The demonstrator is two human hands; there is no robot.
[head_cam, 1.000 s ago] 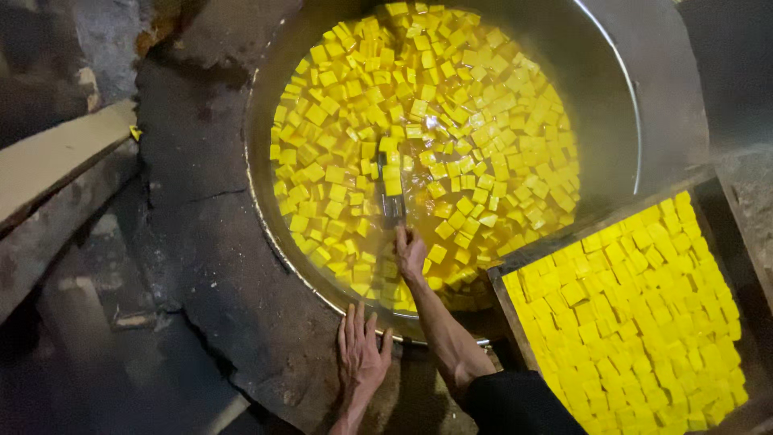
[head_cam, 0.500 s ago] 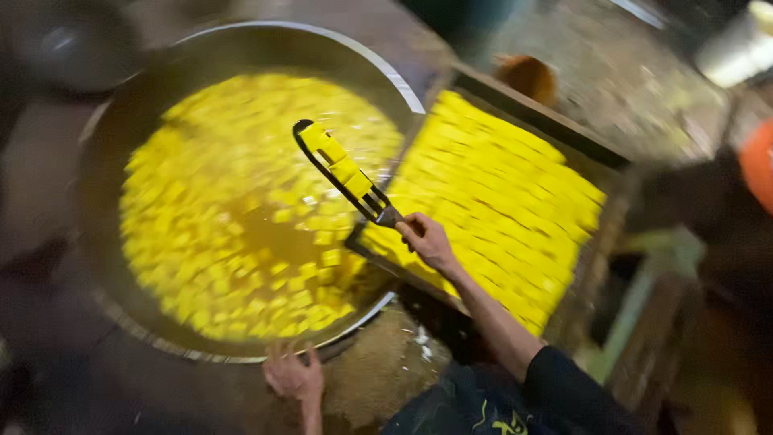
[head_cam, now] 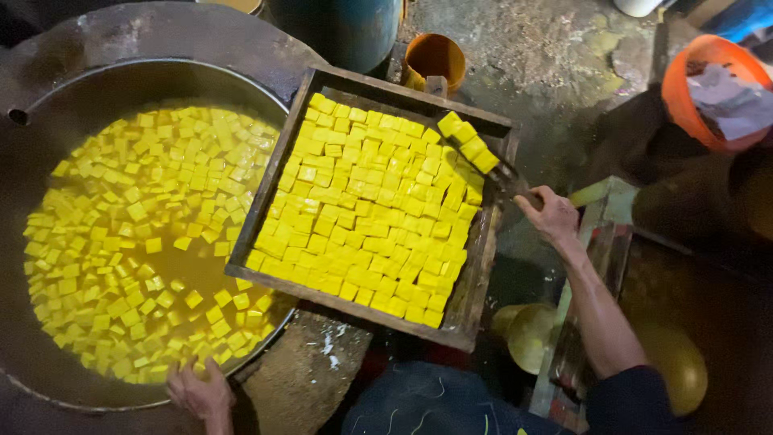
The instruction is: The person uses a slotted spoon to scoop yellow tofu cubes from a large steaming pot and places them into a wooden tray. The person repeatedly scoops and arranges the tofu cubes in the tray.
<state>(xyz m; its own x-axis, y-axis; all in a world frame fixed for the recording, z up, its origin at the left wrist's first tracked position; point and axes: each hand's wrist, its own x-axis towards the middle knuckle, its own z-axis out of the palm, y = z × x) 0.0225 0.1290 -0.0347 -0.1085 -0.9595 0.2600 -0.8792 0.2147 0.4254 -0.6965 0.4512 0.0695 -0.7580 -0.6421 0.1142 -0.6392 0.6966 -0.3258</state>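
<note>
A: Containers first. Big round metal pan [head_cam: 48, 161] on the left, full of yellowish liquid with loose yellow cubes [head_cam: 121, 242] floating in it.

B: And the wooden tray [head_cam: 475, 298]?

A: Rectangular, dark wood, tilted a bit, its left corner overlapping the pan's rim. Packed with yellow cubes in rough rows; a bare strip shows along its right side.

B: Right hand [head_cam: 551, 213]?

A: Just off the tray's right edge, fingers closed round the handle of a flat scoop [head_cam: 503, 173]. The scoop's blade reaches up-left over the tray's upper right corner, carrying a short row of cubes [head_cam: 467, 145].

B: So the handle sits inside the fist?

A: Yes, the handle end is hidden in the grip; the loaded blade lies well clear of the fingers.

B: Left hand [head_cam: 200, 391]?

A: Bottom of frame, resting on the pan's near rim, fingers spread and holding nothing. Cubes in the liquid float just beyond the fingertips.

B: Anything else?

A: Orange bucket [head_cam: 435, 56] beyond the tray's far edge, inside not readable. Orange basket [head_cam: 684, 105] top right with pale cloth [head_cam: 729, 97] in it.
</note>
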